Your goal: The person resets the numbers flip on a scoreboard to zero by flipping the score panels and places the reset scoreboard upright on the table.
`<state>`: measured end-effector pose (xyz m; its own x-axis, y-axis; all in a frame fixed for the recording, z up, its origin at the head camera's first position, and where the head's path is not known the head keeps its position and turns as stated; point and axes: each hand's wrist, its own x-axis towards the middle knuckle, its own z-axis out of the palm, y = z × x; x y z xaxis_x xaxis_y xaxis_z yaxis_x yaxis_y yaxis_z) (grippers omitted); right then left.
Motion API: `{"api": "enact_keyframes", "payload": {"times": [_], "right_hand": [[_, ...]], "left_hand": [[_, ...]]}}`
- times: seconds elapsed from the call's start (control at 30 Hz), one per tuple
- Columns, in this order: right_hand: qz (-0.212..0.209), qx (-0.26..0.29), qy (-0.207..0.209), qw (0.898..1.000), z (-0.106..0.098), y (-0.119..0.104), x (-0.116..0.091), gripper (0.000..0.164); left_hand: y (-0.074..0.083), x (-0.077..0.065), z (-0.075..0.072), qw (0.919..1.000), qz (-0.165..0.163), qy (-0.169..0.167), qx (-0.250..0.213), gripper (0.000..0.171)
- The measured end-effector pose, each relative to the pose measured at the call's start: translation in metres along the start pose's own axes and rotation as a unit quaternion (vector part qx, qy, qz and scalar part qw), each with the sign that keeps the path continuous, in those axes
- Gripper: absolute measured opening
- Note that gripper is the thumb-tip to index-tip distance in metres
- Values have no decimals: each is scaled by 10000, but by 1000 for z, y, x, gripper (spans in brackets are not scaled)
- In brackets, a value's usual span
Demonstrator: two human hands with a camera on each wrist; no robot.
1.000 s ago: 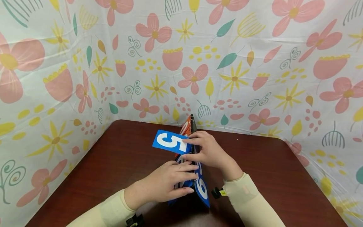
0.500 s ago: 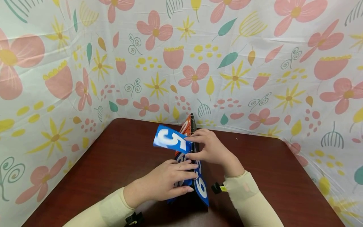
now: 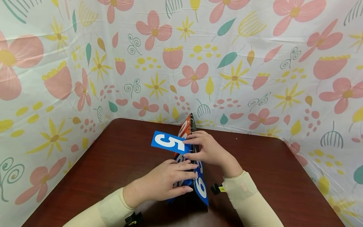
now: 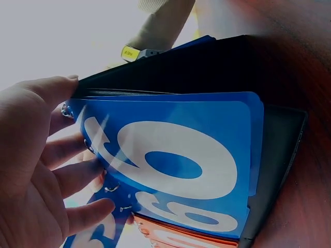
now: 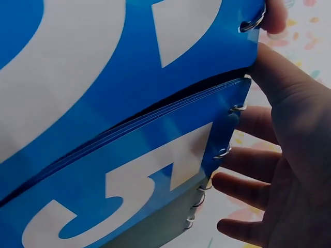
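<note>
A tent-shaped flip scoreboard [image 3: 200,186] stands on the table, with blue and orange number cards on metal rings along its top. My left hand [image 3: 163,183] lies across the near end of the ringed top, holding it between thumb and fingers. A blue card with a large white digit [image 4: 176,155] hangs beside that hand in the left wrist view. My right hand [image 3: 211,151] reaches over the spine from the right, its fingers and thumb at the ringed end of a blue 5 card [image 3: 167,140]. This card sticks out leftward over the orange cards [image 3: 185,126].
The brown table [image 3: 122,151] extends around the scoreboard on both sides. Behind and to the left hangs a flower-printed cloth [image 3: 141,63]. Small black devices [image 3: 216,189] sit at both wrists, by the pale sleeves [image 3: 241,186].
The 5 card tipped up, then came down again to lie flatter on the left. Both hands stay at the scoreboard's top with hardly any shift.
</note>
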<state>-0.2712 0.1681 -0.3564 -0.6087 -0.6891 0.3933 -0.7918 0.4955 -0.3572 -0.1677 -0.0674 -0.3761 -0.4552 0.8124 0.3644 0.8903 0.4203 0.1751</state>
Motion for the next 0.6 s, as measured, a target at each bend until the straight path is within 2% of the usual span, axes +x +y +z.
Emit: {"api": "enact_keyframes", "payload": {"times": [0.23, 0.3, 0.47, 0.6], "right_hand": [[-7, 293, -315, 9991, -1, 4, 1, 53], [-50, 329, -299, 9990, -1, 4, 2, 47], [-206, 122, -182, 9995, 3, 2, 3, 18], [-85, -64, -118, 9999, 8, 0, 2, 14]], "left_hand": [[0, 0, 1, 9993, 160, 116, 302, 44], [0, 0, 1, 9988, 227, 189, 394, 44], [0, 0, 1, 9980, 277, 296, 487, 43], [0, 0, 1, 9981, 272, 279, 480, 43]]}}
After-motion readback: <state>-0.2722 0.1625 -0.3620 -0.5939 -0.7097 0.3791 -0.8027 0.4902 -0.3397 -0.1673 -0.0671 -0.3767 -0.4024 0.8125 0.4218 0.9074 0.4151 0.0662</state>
